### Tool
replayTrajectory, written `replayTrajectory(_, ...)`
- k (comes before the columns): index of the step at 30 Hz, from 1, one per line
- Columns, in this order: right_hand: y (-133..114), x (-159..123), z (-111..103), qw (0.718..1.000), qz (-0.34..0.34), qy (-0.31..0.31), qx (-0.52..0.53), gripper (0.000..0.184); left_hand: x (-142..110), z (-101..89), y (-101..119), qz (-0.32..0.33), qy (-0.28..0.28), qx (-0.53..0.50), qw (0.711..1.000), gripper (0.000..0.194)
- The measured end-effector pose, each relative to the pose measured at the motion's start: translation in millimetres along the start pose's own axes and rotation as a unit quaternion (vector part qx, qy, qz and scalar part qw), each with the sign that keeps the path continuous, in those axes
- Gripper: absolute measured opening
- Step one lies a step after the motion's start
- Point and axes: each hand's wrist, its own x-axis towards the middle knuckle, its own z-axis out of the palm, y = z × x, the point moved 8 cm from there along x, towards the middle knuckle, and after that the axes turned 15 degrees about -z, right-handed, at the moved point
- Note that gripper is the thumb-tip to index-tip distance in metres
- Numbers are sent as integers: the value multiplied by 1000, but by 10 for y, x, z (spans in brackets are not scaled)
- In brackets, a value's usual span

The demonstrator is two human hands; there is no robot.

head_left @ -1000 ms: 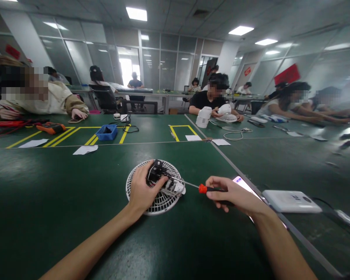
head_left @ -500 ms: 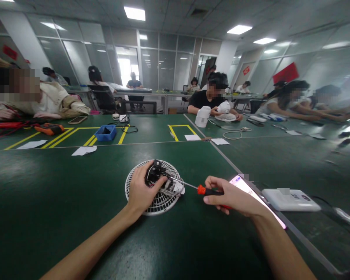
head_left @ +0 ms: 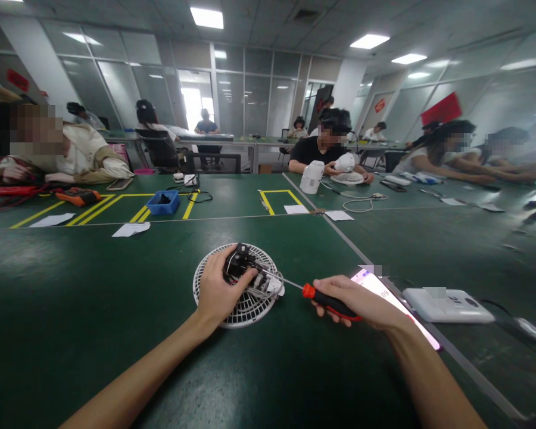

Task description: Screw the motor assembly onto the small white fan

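A round white fan grille (head_left: 250, 313) lies on the green table, with a black fan motor assembly (head_left: 240, 260) and pale wires on top of it. My left hand (head_left: 217, 286) is wrapped round the motor from the left, thumb toward its front. In my right hand (head_left: 346, 298) is a screwdriver (head_left: 328, 302) with a red and black handle. Its thin metal shaft points left and reaches the motor's right side; the exact spot where the tip sits is hard to make out. Beside the grille's right edge is a white connector piece (head_left: 274, 287).
A lit phone (head_left: 395, 307) lies under my right wrist, and a white power bank (head_left: 449, 305) is right of it. Farther off are a blue bin (head_left: 163, 202), paper slips (head_left: 131, 229) and an orange meter (head_left: 78, 196). A co-worker (head_left: 319, 149) across the table handles white fan parts.
The fingers of my right hand have shifted round the screwdriver handle, the forefinger now lying along it. My left hand and the motor stay in place.
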Motion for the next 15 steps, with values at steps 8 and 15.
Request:
replayTrajectory(8, -122, -14, -27, 999, -33, 7, -30, 49, -6, 2, 6, 6, 4, -2, 1000, 56)
replayTrajectory(15, -39, 46, -1, 999, -16, -8, 27, 53, -8, 8, -1, 0, 2, 2, 1000, 56)
